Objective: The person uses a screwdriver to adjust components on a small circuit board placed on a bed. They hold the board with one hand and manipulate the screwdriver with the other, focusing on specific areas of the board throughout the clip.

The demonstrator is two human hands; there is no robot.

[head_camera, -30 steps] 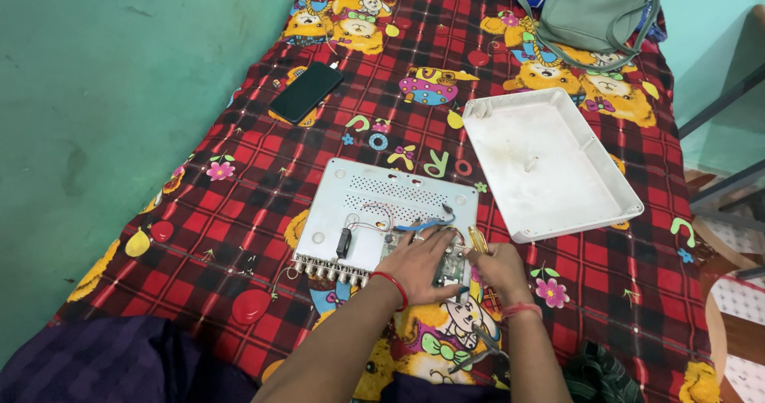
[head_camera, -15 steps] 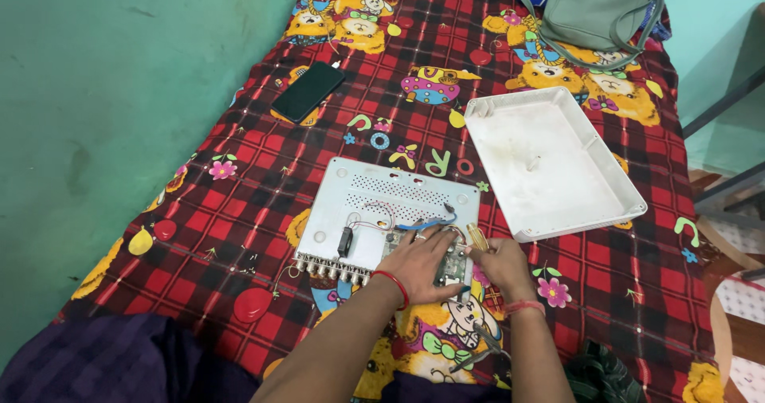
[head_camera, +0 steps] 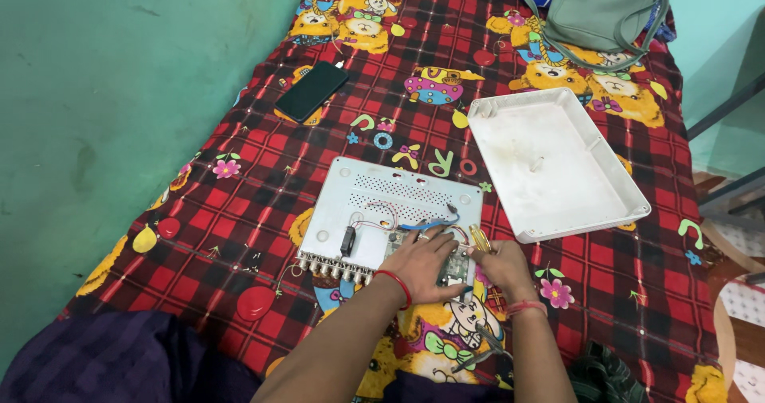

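Two hands work inside an opened white electronics box [head_camera: 382, 212]: left hand [head_camera: 422, 264] presses flat on its circuit board [head_camera: 453, 269], right hand [head_camera: 498, 266] grasps a yellow-handled screwdriver [head_camera: 479, 237] beside it.

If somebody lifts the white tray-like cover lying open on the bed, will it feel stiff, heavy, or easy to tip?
The white cover looks like thin moulded plastic, so probably light. Its raised rim likely keeps it fairly stiff, though it may flex a little. It lies flat and wide on the soft checked bedsheet, so tipping seems unlikely.
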